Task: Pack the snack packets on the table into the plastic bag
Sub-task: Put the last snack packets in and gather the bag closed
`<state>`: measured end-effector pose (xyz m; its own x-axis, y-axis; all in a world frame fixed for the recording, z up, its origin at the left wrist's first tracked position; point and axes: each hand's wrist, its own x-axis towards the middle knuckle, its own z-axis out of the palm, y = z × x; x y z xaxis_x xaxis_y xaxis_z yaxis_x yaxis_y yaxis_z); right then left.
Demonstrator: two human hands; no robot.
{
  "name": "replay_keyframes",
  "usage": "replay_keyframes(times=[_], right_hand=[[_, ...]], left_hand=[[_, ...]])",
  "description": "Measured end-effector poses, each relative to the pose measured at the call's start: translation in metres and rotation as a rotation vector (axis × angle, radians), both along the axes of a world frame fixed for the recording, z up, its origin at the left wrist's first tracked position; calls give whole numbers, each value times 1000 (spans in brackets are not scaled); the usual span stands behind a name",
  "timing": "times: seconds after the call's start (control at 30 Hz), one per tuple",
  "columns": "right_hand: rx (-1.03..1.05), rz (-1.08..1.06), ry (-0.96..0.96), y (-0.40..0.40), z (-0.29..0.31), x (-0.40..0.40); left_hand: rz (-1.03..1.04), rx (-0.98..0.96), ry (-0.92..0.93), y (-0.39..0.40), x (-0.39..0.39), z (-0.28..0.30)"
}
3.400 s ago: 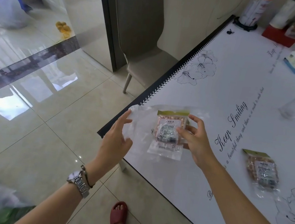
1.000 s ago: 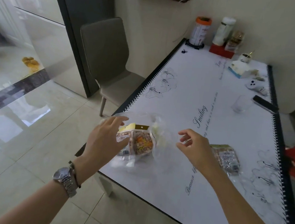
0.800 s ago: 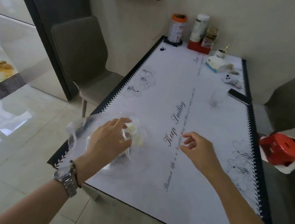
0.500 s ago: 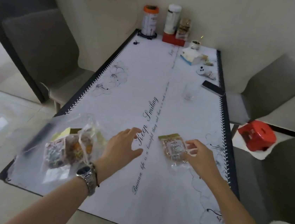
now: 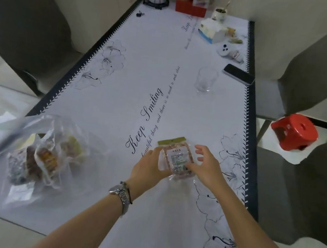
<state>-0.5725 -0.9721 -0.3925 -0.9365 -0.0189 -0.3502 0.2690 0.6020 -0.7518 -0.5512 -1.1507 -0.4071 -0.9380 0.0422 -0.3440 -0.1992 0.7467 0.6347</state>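
A clear snack packet [image 5: 177, 158] with a green header strip lies on the white table [image 5: 135, 75], near the front right. My left hand [image 5: 149, 166] touches its left edge and my right hand [image 5: 207, 166] rests on its right side, fingers spread; both hands flank it. The clear plastic bag [image 5: 38, 156] lies at the table's front left corner, apart from both hands, with several snack packets inside. Its left part is blurred.
A glass [image 5: 205, 79], a black phone [image 5: 238, 74], a tissue box [image 5: 212, 30], jars and a red box [image 5: 190, 7] stand at the far end. Grey chairs flank the table. A red stool [image 5: 294, 131] sits on the floor to the right.
My left hand let go of the plastic bag, which now lies at the front left, and moved right to the packet. Both hands have closed in on the snack packet.
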Motion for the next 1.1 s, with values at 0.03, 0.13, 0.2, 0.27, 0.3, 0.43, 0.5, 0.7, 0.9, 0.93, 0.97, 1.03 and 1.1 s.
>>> replay_keyframes(times=[0.03,0.13,0.2,0.27,0.3,0.43,0.5,0.7,0.9,0.93,0.97,1.03,1.1], right_hand=[[-9,8,3,-1,-2,-3],[-58,39,-10,-6,-6,-10],[-87,54,-17,-7,-8,-11],[-115,52,-13,-8,-13,-12],[-122,46,-11,-8,-16,-13],[-140,-1,14,-8,-23,-13],[-154,-33,22,-8,-23,-12],[-204,-52,20,-7,-5,-7],[-272,54,64,-13,36,6],[-295,68,57,-15,44,9],[-337,78,39,-18,52,12],[-437,95,6,-24,65,20],[-497,129,-10,-30,76,27]], left_hand=[[15,13,8,2,-2,-2],[31,28,19,6,-7,-13],[29,39,25,8,-9,-18],[40,52,39,10,-10,-22],[48,65,54,12,-10,-24],[74,114,125,16,-7,-29],[78,187,142,17,-5,-28],[119,529,104,3,4,-9],[136,656,138,-18,21,30],[138,669,142,-22,25,36],[142,681,146,-27,29,42],[146,700,155,-38,39,54],[145,723,149,-51,48,64]])
